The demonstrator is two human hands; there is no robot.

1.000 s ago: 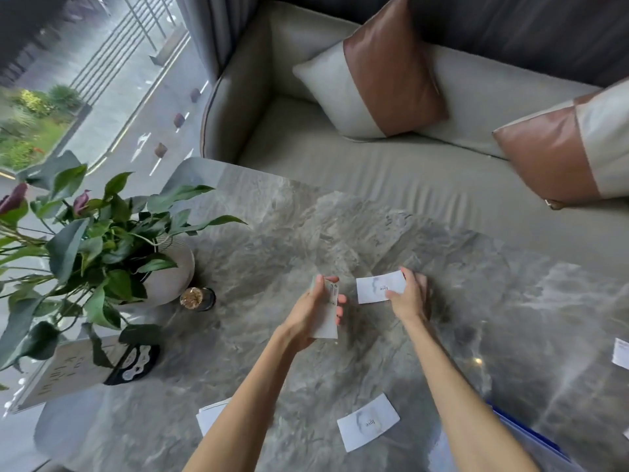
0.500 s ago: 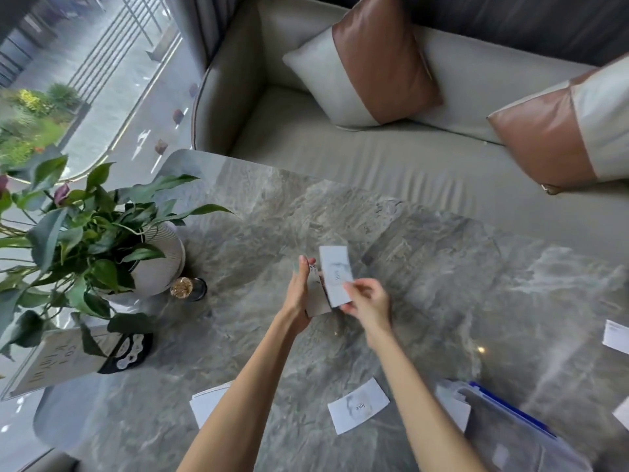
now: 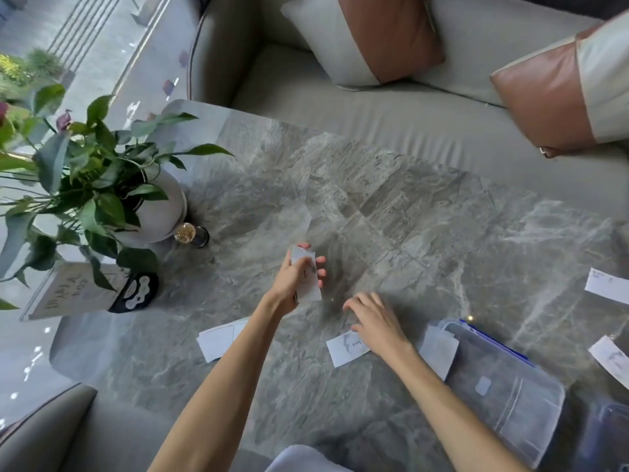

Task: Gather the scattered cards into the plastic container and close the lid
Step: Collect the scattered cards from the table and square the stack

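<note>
My left hand [image 3: 295,280] grips a small stack of white cards [image 3: 308,288] above the middle of the grey marble table [image 3: 391,212]. My right hand [image 3: 372,320] hovers with spread fingers, empty, just over a white card [image 3: 342,350] lying on the table. More white cards lie to the left under my left forearm [image 3: 218,340] and at the right edge [image 3: 607,289] [image 3: 612,362]. A clear plastic container [image 3: 503,383] with a blue rim rests at the lower right, with another card [image 3: 439,349] beside it.
A potted plant in a white vase [image 3: 160,212] stands at the table's left, with a small glass jar [image 3: 192,235] and a sign card [image 3: 68,291] near it. A grey sofa with brown-and-white cushions [image 3: 381,35] runs behind the table.
My right hand lifted a card from the table's middle, put it onto the stack in my left hand, then let go and dropped toward the card nearer to me.
</note>
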